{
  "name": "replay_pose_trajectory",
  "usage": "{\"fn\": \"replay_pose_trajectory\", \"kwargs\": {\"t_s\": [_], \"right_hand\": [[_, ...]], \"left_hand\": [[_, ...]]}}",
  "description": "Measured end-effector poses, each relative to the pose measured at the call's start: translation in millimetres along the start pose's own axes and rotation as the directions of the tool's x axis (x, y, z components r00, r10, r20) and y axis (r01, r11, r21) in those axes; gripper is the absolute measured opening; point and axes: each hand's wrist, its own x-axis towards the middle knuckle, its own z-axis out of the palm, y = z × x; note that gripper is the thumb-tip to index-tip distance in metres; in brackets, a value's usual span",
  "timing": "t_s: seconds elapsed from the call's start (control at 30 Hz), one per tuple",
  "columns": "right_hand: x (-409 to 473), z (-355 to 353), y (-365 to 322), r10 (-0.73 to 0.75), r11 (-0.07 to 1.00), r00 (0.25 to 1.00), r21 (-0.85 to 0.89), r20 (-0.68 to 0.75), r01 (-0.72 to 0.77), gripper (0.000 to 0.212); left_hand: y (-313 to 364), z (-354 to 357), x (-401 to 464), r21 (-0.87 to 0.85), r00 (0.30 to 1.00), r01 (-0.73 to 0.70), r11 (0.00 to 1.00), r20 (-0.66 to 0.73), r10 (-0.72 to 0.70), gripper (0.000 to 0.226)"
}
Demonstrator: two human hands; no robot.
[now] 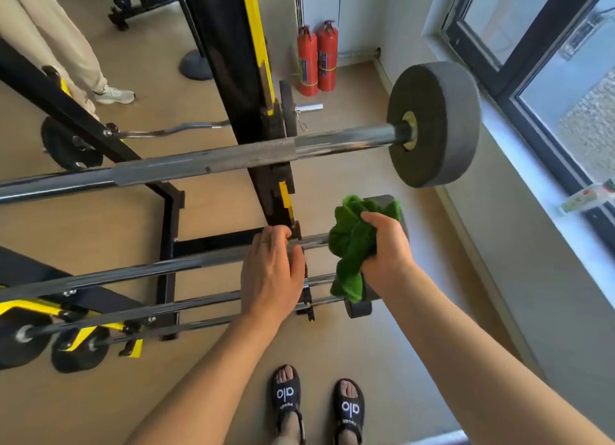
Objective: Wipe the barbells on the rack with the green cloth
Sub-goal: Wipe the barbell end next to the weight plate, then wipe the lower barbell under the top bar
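Green cloth point(354, 245), bunched, is held in the person's right hand point(387, 248), whose fingers curl around it; the cloth is pressed against the right end of the second barbell point(149, 270) on the rack point(229, 78), just beside that bar's dark end plate point(386, 201). The left hand point(271, 271) lies over the same bar a little to the left of the cloth, its fingers bent over the steel near the rack's yellow-marked holder; whether this grip fully closes on the bar cannot be told. Above, the top barbell point(206, 163) rests across the black upright, carrying a large dark round plate point(432, 123) at its right end. Below the wiped bar, two thinner bars point(199, 303) sit on lower pegs. Two red fire extinguishers point(317, 62) stand against the far wall, and a window point(549, 62) runs along the right. The person's sandalled feet point(317, 404) stand on the tan floor point(100, 404)
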Motion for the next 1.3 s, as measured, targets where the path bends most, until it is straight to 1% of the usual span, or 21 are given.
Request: {"fn": "replay_pose_trajectory", "kwargs": {"t_s": [0.07,0.1,0.17,0.2,0.23,0.27,0.3,0.37,0.43,0.53,0.7,0.77,0.83,0.9,0.93,1.0,1.07,1.13,1.17,1.23,1.3], "right_hand": [[27.6,1.9,12.6,-0.273,0.936,0.962,-0.233,-0.001,0.265,0.017],[39.9,1.9,19.8,-0.452,0.799,0.888,-0.405,0.082,0.444,0.017],[63.1,0.2,34.4,-0.65,0.29,0.65,-0.663,0.392,0.69,0.029],[78.4,-2.9,42.7,-0.613,-0.008,0.558,-0.711,0.56,0.704,0.044],[93.0,-6.4,50.8,-0.483,-0.281,0.537,-0.704,0.691,0.652,0.064],[102.7,-9.6,58.0,-0.312,-0.494,0.584,-0.653,0.749,0.574,0.082],[110.8,-12.0,65.0,-0.15,-0.642,0.655,-0.577,0.74,0.505,0.095],[117.6,-11.3,70.9,0.031,-0.793,0.721,-0.422,0.693,0.439,0.11],[123.5,-3.7,63.0,0.084,-0.814,0.703,-0.359,0.707,0.458,0.1],[139.1,9.1,42.4,0.128,-0.777,0.678,-0.352,0.724,0.522,0.059],[154.5,20.4,40.0,0.135,-0.801,0.681,-0.325,0.72,0.502,0.021],[162.2,30.7,35.6,0.198,-0.783,0.767,-0.372,0.61,0.498,0.019],[170.0,43.6,25.0,0.348,-0.69,0.859,-0.517,0.377,0.506,0.032],[170.4,54.0,15.9,0.456,-0.639,0.86,-0.589,0.228,0.495,0.041],[168.7,54.5,16.3,0.44,-0.639,0.865,-0.592,0.242,0.491,0.038],[159.0,39.0,27.7,0.257,-0.659,0.863,-0.574,0.434,0.485,0.027],[156.0,0.5,57.0,-0.087,-0.715,0.712,-0.541,0.697,0.442,0.027],[155.0,-34.7,83.6,-0.316,-0.748,0.532,-0.551,0.786,0.37,0.037],[157.6,-42.3,91.8,-0.388,-0.733,0.475,-0.577,0.79,0.36,0.036],[164.5,-38.5,98.1,-0.483,-0.683,0.435,-0.638,0.76,0.356,0.026],[164.1,-18.5,85.9,-0.463,-0.68,0.493,-0.652,0.736,0.335,0.02]], "left_hand": [[-7.4,20.7,-1.3,0.063,0.994,-0.047,0.997,0.097,0.041,0.017],[-10.5,31.0,-1.2,0.085,0.99,-0.057,0.995,0.132,0.046,0.016],[-18.9,54.5,1.4,0.099,0.981,-0.051,0.994,0.189,0.032,0.012],[-22.6,66.1,3.6,0.091,0.979,-0.045,0.995,0.201,0.026,0.011],[-26.6,76.6,6.2,0.085,0.979,-0.041,0.996,0.203,0.022,0.011],[-30.8,83.6,9.2,0.111,0.98,-0.044,0.993,0.196,0.022,0.012],[-35.4,89.2,12.1,0.182,0.983,-0.052,0.982,0.183,0.019,0.013],[-47.4,94.9,14.8,0.296,0.991,-0.046,0.954,0.137,0.006,0.017],[-55.2,98.0,15.6,0.328,0.994,-0.044,0.944,0.107,0.01,0.026],[-51.9,108.2,15.8,0.323,0.99,-0.056,0.945,0.14,0.01,0.038],[-43.3,126.6,22.1,0.353,0.994,0.074,0.933,0.052,-0.098,0.03],[-48.9,131.3,21.6,0.338,0.996,0.066,0.939,0.028,-0.08,0.027],[-52.7,133.5,20.4,0.331,0.998,0.045,0.943,0.02,-0.055,0.025],[-53.5,134.7,19.5,0.334,0.999,0.031,0.942,0.008,-0.036,0.025],[-53.4,134.8,19.7,0.336,1.0,0.027,0.941,-0.001,-0.028,0.024],[-52.9,135.2,20.8,0.329,1.0,0.021,0.944,-0.013,-0.018,0.023],[-53.3,135.4,20.8,0.316,1.0,0.024,0.949,-0.017,-0.02,0.024],[-53.6,135.8,20.3,0.309,1.0,0.016,0.951,-0.015,-0.012,0.025],[-54.0,136.1,19.9,0.31,1.0,0.013,0.951,-0.02,-0.007,0.025],[-54.1,136.6,19.7,0.309,0.999,0.01,0.951,-0.032,0.0,0.024],[-53.8,137.6,20.0,0.314,1.0,0.008,0.949,-0.029,0.001,0.025]]}}
